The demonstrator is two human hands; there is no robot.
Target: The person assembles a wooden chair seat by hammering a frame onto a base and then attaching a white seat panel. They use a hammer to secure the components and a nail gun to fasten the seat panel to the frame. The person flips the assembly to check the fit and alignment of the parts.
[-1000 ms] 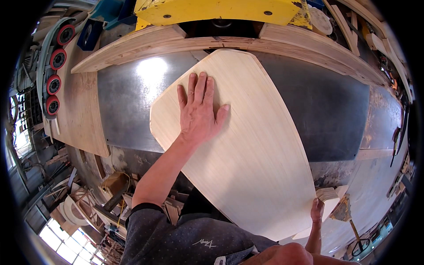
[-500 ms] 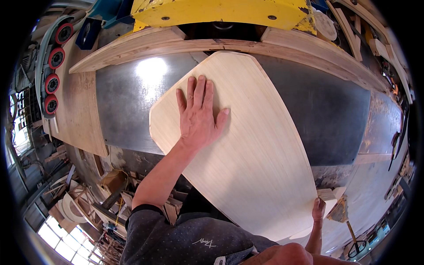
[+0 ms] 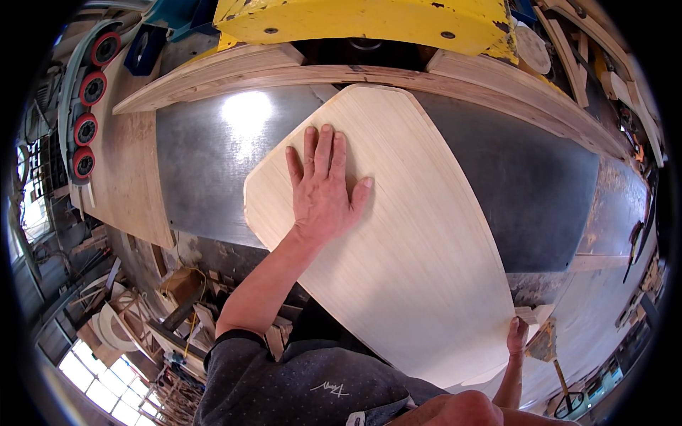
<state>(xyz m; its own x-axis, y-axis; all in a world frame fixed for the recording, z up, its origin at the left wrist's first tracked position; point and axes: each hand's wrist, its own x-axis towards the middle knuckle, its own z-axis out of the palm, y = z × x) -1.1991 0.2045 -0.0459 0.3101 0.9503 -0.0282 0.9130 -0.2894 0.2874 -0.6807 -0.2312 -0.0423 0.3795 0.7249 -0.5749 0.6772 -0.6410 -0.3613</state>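
Observation:
A large pale wooden panel (image 3: 419, 241) with bevelled edges and cut-off corners lies slanted across a dark metal machine table (image 3: 518, 192). Its far edge meets a long wooden fence (image 3: 355, 74). My left hand (image 3: 321, 206) rests flat on the panel's far left part, fingers spread and thumb out to the side. Lower right, my right hand (image 3: 517, 335) grips the panel's near right edge, thumb up at the rim; its other fingers are mostly hidden.
A yellow machine housing (image 3: 362, 25) stands behind the fence. Red-rimmed rollers (image 3: 93, 88) line the far left, beside a plywood board (image 3: 128, 170). Wood offcuts lie at lower left. A wooden block (image 3: 541, 312) is near my right hand.

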